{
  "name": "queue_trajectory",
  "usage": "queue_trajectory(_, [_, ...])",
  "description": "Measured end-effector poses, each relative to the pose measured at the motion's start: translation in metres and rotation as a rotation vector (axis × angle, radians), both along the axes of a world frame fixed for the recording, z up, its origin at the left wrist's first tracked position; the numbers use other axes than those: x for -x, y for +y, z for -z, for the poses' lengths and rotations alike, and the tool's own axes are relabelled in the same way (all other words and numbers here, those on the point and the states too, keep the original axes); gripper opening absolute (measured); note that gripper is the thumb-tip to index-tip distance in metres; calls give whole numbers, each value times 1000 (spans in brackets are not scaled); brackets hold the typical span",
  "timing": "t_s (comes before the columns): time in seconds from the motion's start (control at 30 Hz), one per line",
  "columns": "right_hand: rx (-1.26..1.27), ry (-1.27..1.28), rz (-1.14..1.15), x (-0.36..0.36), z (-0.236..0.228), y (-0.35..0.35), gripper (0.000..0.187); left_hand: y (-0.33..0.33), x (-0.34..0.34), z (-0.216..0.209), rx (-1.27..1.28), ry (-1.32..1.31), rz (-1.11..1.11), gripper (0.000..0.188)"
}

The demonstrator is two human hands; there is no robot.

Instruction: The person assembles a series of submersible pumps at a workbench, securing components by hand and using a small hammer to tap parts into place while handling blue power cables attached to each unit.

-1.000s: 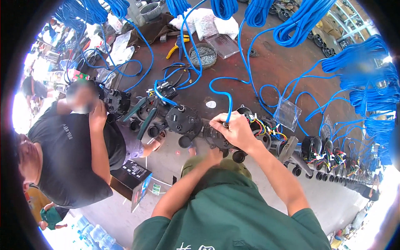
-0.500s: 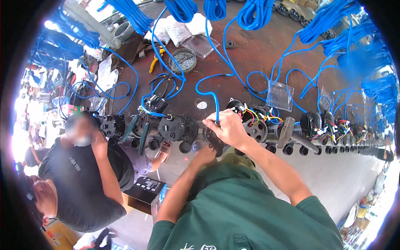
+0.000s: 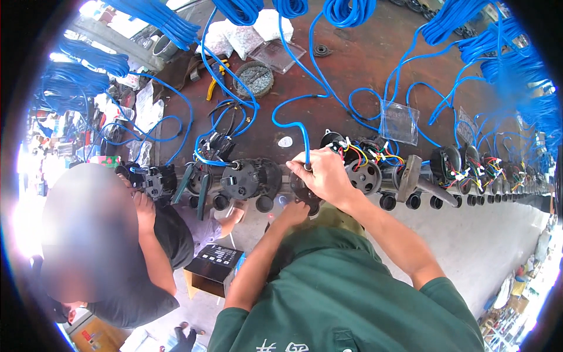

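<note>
My right hand [image 3: 325, 173] is closed, thumb and fingers pinched at the spot where a blue cable [image 3: 305, 144] meets a dark round housing [image 3: 300, 186] at the bench edge. From below, my left hand [image 3: 293, 212] grips the lower rim of that same housing; its fingertips are partly hidden. Just left of my hands sits another black housing [image 3: 249, 179] with a blue cable running into its top. Close to the right hand, an opened housing [image 3: 363, 176] shows red, yellow and white wires.
A hammer [image 3: 409, 179] lies right of my hands. Green-handled pliers [image 3: 186, 182] rest at the left, with yellow-handled pliers [image 3: 212, 87] beside a round dish [image 3: 253, 80] farther back. Blue cable coils [image 3: 350, 10] hang along the far side. A co-worker [image 3: 146, 252] sits at left near a black box [image 3: 216, 267].
My view has shifted slightly. Both hands keep their hold on the housing, the left a little higher. The co-worker at left has leaned closer to the bench.
</note>
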State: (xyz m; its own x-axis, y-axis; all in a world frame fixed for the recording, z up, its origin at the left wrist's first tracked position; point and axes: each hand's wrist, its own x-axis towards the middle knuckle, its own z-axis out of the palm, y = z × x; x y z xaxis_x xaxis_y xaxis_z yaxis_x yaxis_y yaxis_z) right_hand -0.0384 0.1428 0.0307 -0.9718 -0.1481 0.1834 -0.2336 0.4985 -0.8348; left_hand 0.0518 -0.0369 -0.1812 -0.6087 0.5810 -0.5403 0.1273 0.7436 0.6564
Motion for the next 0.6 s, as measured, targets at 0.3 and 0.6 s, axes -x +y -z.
queue_trajectory(0.3, [215, -189, -174, -2, 0, 21, 30, -9, 16, -180, -832, -476, -788, 78])
queue_trajectory(0.6, [170, -93, -158, -17, -6, 64, 46, 32, 56, -185, -885, -244, -785, 79])
